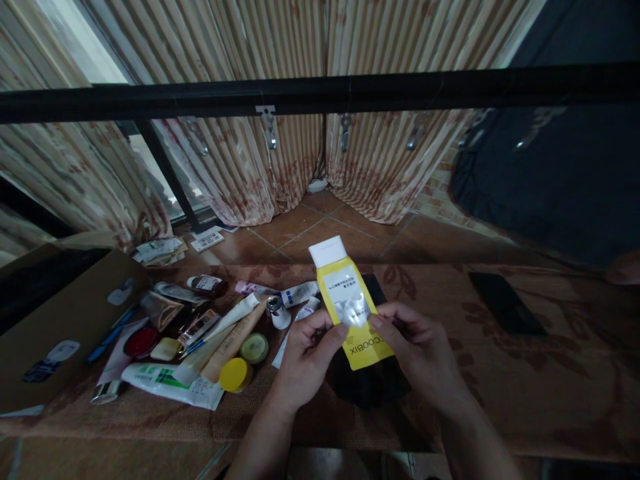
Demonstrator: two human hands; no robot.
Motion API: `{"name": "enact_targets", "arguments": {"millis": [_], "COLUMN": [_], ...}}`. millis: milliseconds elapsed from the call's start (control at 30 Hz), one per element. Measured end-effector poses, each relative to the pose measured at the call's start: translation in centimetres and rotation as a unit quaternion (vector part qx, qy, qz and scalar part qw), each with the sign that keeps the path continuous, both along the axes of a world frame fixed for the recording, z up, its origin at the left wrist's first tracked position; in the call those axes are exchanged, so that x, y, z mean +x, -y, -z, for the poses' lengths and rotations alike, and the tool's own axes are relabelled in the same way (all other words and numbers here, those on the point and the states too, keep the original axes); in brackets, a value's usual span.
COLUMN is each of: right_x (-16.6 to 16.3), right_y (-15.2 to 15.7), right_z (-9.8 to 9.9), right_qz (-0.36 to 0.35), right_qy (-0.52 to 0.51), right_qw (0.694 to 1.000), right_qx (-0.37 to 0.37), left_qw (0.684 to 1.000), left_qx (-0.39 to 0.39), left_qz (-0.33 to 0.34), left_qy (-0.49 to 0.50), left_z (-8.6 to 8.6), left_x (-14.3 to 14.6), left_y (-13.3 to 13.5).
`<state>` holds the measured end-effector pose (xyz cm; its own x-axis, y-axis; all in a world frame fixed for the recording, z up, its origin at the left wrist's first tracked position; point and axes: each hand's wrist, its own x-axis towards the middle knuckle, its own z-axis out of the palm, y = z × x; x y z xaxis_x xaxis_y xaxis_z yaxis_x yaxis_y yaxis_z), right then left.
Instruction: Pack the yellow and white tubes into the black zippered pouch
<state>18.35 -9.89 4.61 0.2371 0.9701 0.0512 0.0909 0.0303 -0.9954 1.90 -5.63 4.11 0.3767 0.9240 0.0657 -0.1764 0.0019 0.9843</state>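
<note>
A yellow squeeze tube (356, 343) with a white cap and a pale label is held up between my two hands, cap end pointing away from me. My left hand (313, 350) pinches its left edge, thumb on the front. On the opposite edge, my right hand (417, 343) grips it the same way. Beneath the tube lies a black cloth-like item (367, 390), partly covered by my hands. Left of my left hand are a small white bottle with a silver top (278, 313), a yellow-lidded jar (235, 375) and a green-topped jar (255, 348).
A pile of tubes, including a white-and-green tube (173, 385), spreads across the patterned bench cover (525, 393). At the left stands a cardboard box (65, 327). A dark flat phone-like slab (506, 303) lies to the right. Behind runs a black rail (320, 97) before curtains.
</note>
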Motion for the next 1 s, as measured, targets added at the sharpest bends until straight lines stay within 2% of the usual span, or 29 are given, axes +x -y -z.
{"name": "enact_targets", "arguments": {"millis": [167,300,467,700,900,1000], "right_x": [-0.1,-0.15,-0.2,-0.29,-0.24,-0.19], "right_y": [0.12,0.2,0.24,0.14,0.07,0.21], "right_z": [-0.19,-0.25,-0.24,-0.49,-0.5,-0.4], "right_qz": [-0.003,-0.01,-0.03,-0.019,-0.017,-0.031], "right_qy": [0.008,-0.009,-0.048,-0.019,-0.015,-0.015], "right_qw": [1.0,1.0,0.998,1.0,1.0,0.999], "right_qx": [0.003,-0.008,-0.019,0.007,0.016,0.014], "left_qw": [0.998,0.997,0.999,1.0,0.999,1.0], "left_qx": [0.021,0.019,0.012,-0.015,-0.006,-0.005], "left_qz": [-0.055,-0.068,-0.052,0.021,0.027,0.008], "left_qy": [-0.005,-0.006,0.004,0.016,0.022,0.017], "left_z": [0.22,0.34,0.2,0.44,0.59,0.76], "left_x": [0.05,-0.01,-0.27,-0.58,-0.5,-0.37], "left_y": [-0.38,-0.49,-0.4,0.0,-0.05,-0.11]}}
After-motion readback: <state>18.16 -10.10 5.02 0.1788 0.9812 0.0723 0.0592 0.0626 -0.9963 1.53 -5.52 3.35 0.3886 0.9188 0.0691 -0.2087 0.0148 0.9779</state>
